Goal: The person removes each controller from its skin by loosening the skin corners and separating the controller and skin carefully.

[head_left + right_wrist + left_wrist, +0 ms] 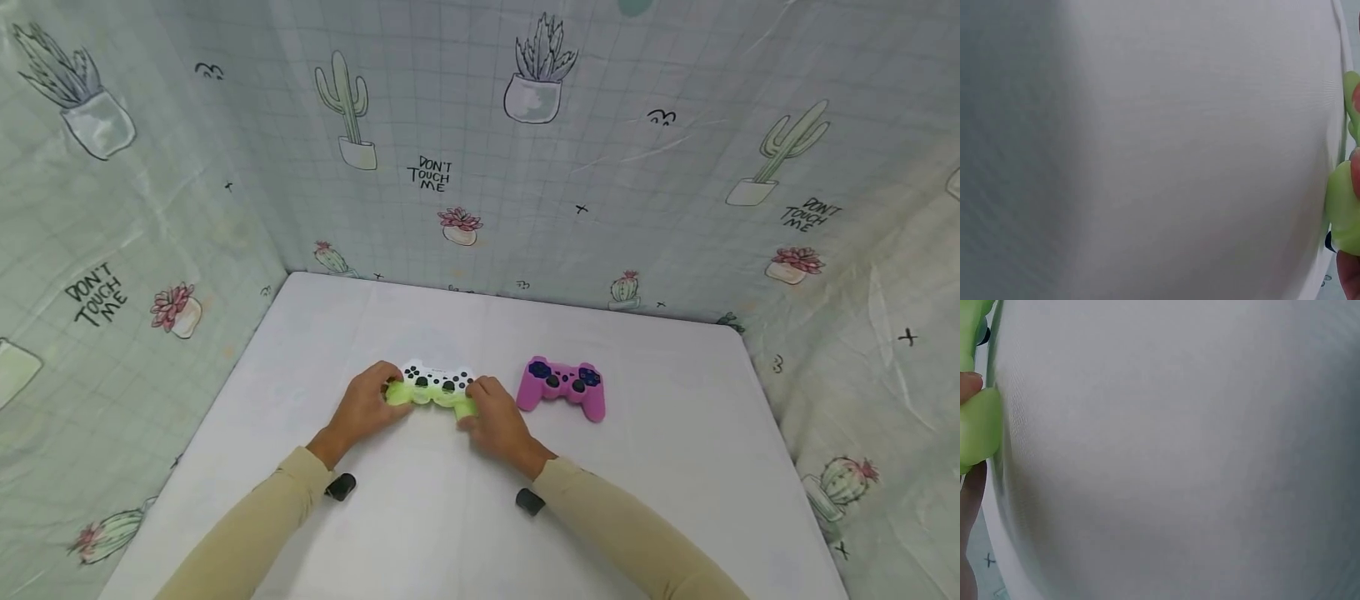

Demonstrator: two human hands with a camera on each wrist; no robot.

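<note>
A white game controller (438,372) with black sticks and buttons lies near the middle of the table, between both hands. Light green soft cover (422,395) wraps its lower side and grips, while its upper face shows white. My left hand (365,406) holds the left grip, thumb on the near side and fingers round the far side. On the other end, my right hand (501,423) holds the right grip and the green cover there. Green grip ends show at the edges of the left wrist view and the right wrist view, with fingertips on them.
To the right of the right hand lies a pink game controller (561,385) with dark blue button areas. The white table (660,467) ends at a patterned cloth wall (480,167) behind and at both sides. Small black pieces (529,502) stick out beside both wrists.
</note>
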